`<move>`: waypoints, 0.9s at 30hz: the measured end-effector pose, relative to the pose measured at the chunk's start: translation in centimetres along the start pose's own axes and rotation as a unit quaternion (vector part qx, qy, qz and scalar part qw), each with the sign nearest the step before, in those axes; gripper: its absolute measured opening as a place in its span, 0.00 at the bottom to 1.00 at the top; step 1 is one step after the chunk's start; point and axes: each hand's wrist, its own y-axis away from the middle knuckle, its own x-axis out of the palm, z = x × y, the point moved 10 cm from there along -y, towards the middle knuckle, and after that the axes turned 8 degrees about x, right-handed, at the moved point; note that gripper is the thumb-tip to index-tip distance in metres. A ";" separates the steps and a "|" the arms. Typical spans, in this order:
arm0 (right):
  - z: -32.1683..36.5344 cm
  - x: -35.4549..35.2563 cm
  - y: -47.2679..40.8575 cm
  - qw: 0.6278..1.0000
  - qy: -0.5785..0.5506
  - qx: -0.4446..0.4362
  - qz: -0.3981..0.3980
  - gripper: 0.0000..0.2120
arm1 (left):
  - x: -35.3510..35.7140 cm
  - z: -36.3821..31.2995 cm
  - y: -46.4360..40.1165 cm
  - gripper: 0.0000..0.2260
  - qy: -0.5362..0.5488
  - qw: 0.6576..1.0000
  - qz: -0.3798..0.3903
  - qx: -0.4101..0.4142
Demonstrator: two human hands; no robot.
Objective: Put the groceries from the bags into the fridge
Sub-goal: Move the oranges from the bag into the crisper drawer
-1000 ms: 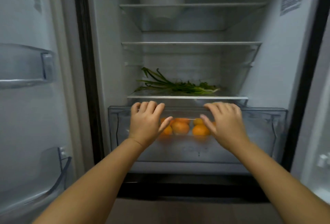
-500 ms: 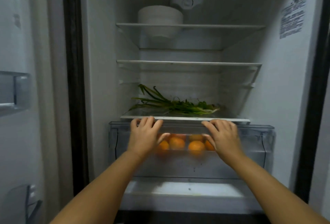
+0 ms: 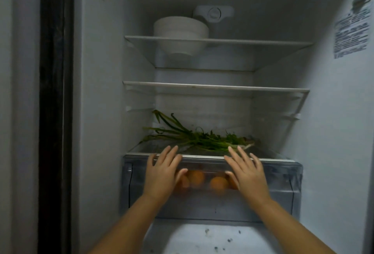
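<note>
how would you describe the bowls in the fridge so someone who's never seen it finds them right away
Look inside the open white fridge and go to its top glass shelf, the highest of the three. At the back left of that shelf, just left of the round white control knob, sits a stack of plain white round bowls. It is the only crockery there; lower down are only green leafy stalks and oranges.

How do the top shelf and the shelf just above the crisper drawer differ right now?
The top shelf carries a stack of white bowls at its back left; the lowest shelf carries loose green onions lying flat across it. The top shelf is clear of the hands; the lowest shelf's front edge sits right behind the fingertips of the left hand and right hand. Both are clear glass with white trim.
</note>
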 end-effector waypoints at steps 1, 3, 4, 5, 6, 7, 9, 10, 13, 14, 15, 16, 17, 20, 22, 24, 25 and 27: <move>0.0 0.0 -0.1 1.000 -0.008 -0.004 -0.007 0.20 | 0.1 0.0 -0.1 0.20 0.000 1.000 -0.011 0.003; 0.0 -0.3 -0.3 0.999 -0.023 -0.015 -0.032 0.19 | 0.0 0.1 -0.4 0.20 -0.002 1.000 -0.027 0.011; 0.1 -0.3 -0.3 0.999 -0.028 -0.018 -0.042 0.19 | 0.0 0.1 -0.4 0.19 -0.002 0.999 -0.029 0.016; 0.0 -0.3 -0.4 0.998 -0.030 -0.020 -0.045 0.20 | 0.0 0.2 -0.5 0.19 -0.002 1.000 -0.025 0.018; -0.1 -0.2 -0.5 0.998 -0.029 -0.018 -0.044 0.19 | 0.2 0.3 -0.6 0.19 -0.001 1.000 -0.013 0.017; -0.2 -0.2 -0.7 0.999 -0.024 -0.012 -0.034 0.18 | 0.3 0.4 -0.8 0.19 0.002 1.000 0.005 0.013; -0.1 0.0 -1.3 0.999 -0.011 0.007 0.033 0.18 | 0.4 0.4 -1.2 0.20 0.020 0.997 0.069 -0.003; 0.2 0.3 -1.4 0.996 0.001 0.015 0.092 0.19 | 0.5 0.3 -1.3 0.20 0.037 0.992 0.116 -0.009; 0.0 0.5 -0.3 0.958 0.004 0.046 0.282 0.28 | 0.2 -0.3 -1.1 0.22 0.080 0.965 0.249 -0.013; 0.1 0.0 0.2 0.949 0.020 0.046 0.310 0.29 | -0.6 -0.7 -0.9 0.23 0.077 0.961 0.264 -0.008; 0.3 -0.8 0.6 0.946 0.032 0.042 0.320 0.30 | -1.9 -1.2 -0.7 0.24 0.073 0.964 0.255 -0.003; 0.7 -1.9 1.1 0.947 0.034 0.041 0.317 0.29 | -3.4 -1.8 -0.4 0.24 0.073 0.969 0.236 0.000; 1.2 -3.2 1.7 0.951 0.028 0.044 0.305 0.28 | -4.9 -2.4 0.1 0.24 0.077 0.973 0.218 0.002; 3.0 -8.1 3.7 0.980 -0.005 0.033 0.197 0.21 | -8.9 -4.5 2.9 0.23 0.087 0.982 0.169 0.017; 4.2 -11.7 5.1 0.990 -0.041 0.026 0.132 0.16 | -11.3 -5.1 4.9 0.21 0.100 0.985 0.142 0.016; 5.5 -13.8 7.1 0.991 -0.055 0.006 0.125 0.14 | -12.5 -5.5 7.6 0.19 0.122 0.980 0.155 0.005; 6.3 -14.2 8.1 0.987 -0.059 -0.003 0.149 0.16 | -12.7 -5.8 9.2 0.19 0.124 0.977 0.176 0.001; 7.6 -14.5 10.3 0.975 -0.059 -0.007 0.213 0.18 | -13.1 -6.0 12.3 0.19 0.117 0.968 0.221 -0.008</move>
